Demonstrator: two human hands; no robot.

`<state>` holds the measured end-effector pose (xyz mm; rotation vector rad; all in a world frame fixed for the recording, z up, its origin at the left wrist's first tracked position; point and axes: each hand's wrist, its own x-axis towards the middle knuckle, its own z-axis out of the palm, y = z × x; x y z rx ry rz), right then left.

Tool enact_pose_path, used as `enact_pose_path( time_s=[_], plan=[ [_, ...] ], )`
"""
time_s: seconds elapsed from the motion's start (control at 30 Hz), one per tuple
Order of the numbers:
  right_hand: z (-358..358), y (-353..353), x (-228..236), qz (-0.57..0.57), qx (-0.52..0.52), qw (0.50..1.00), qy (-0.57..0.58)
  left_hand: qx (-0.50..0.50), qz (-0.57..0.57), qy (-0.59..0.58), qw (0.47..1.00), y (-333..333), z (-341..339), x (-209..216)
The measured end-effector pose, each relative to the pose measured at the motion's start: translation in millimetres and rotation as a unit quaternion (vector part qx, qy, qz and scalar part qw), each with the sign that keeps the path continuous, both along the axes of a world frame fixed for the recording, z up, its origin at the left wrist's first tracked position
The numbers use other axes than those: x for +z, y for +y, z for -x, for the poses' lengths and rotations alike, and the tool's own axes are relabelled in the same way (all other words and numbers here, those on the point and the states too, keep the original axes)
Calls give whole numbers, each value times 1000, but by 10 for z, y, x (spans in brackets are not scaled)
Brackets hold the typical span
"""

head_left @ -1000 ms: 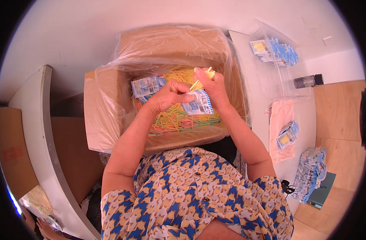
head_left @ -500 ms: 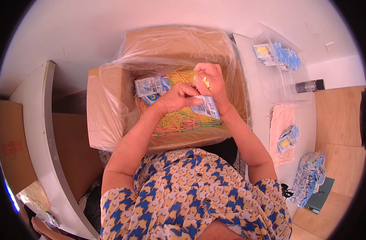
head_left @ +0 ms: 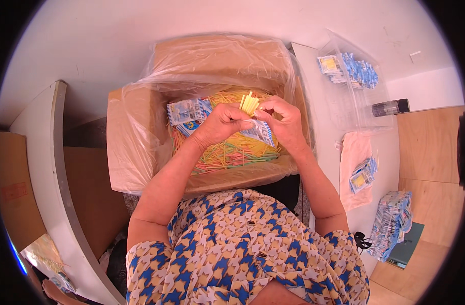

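Pinching a small bundle of thin yellow plastic sticks [head_left: 249, 103] between both hands [head_left: 223, 123] [head_left: 283, 118] above the plastic-lined cardboard box [head_left: 141, 152], I judge loosened fingers would scatter them past the blue-and-white printed sachet [head_left: 260, 132].

Blue-white sachet [head_left: 260, 131]: pinched betw. both hands over box. 2nd blue-white sachet [head_left: 188, 113]: lies in cardboard box [head_left: 121, 137] w/ clear liner, left of hands. Clear bag of sachets [head_left: 350, 71]: table, upper right. Small sachet bundle [head_left: 363, 175]: on cloth. Sachet stack [head_left: 391, 224]: lower right.
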<state>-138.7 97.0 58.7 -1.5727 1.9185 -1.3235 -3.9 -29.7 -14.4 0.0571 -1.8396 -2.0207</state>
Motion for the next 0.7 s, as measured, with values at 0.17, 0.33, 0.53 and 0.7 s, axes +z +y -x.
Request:
enact_pose_path(
  time_s=[0.17, 0.33, 0.53, 0.7],
  plan=[
    [31, 102, -86, 42, -78, 995, -54, 14, 9, -32, 999, -25, 8, -3],
    [370, 253, -202, -249, -111, 962, -6, 18, 47, -43, 998, -33, 12, -5],
    [119, 124, -116, -106, -50, 987, -113, 9, 66, -59, 996, -22, 18, -76],
    [314, 176, 14, -75, -97, 992, 17, -2, 45, -58, 997, -26, 24, -66]
  ],
)
